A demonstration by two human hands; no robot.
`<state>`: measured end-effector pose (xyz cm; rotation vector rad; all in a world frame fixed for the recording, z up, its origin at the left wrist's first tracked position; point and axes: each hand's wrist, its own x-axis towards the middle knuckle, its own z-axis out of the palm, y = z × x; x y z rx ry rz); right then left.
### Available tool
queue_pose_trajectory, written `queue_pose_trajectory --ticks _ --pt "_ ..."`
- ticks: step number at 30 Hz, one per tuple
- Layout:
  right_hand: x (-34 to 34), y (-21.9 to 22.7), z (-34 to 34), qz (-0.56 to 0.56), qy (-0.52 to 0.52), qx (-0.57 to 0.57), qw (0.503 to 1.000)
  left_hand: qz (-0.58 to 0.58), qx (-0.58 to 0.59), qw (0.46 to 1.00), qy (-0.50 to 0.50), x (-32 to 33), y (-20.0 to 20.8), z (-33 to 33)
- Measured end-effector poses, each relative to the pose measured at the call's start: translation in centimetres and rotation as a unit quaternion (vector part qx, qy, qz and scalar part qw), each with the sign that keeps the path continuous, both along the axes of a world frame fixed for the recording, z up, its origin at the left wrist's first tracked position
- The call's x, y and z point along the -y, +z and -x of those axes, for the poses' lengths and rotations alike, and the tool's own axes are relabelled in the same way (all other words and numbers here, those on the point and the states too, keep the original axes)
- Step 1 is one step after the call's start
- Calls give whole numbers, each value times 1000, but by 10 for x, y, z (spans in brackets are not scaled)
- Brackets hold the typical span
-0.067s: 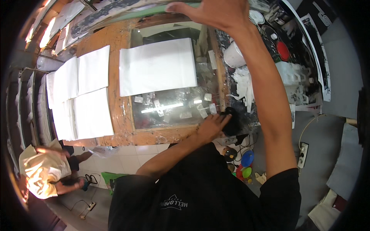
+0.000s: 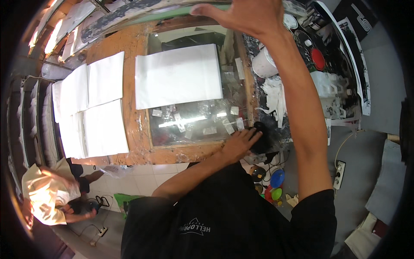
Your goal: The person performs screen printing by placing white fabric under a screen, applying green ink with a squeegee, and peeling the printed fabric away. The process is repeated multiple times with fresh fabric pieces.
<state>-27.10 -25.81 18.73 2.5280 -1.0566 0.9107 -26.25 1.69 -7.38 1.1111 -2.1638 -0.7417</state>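
Note:
My left hand (image 2: 241,144) lies at the table's front edge, right of centre. Its fingers are stretched out and rest against a black, soft-looking thing (image 2: 264,140) whose kind I cannot make out. High over the far side of the table, my right hand (image 2: 254,19) is raised with the thumb spread out to the left. Its other fingers are cut off by the picture's upper edge. Below that hand, a stack of white sheets (image 2: 179,77) lies on a glass panel (image 2: 189,136) set in the wooden table (image 2: 133,138). Clear tape pieces stick to the glass.
More white sheets (image 2: 103,125) lie in piles on the left. A paint-smeared white tub (image 2: 264,64), a white rag (image 2: 274,95) and a plastic jug (image 2: 327,93) crowd the right side. Another person (image 2: 51,190) is at the lower left, near shelving (image 2: 39,116).
The whole view has shifted slightly. My hands keep nearly the same places over the table. The other person's arms at the lower left have moved a little.

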Motion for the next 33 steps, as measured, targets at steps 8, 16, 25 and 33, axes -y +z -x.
queue_pose_trajectory --ticks 8,16,25,33 --pt "6 8 -7 71 -5 24 997 -215 -17 946 242 53 -1 -83" --pt "15 9 -9 101 -13 22 995 -34 45 916 398 122 -43 -113" --pt "27 16 -10 103 -10 25 994 -66 -37 909 410 135 -11 -125" --pt "54 24 -16 147 11 40 988 -17 172 912 371 104 -59 -150"
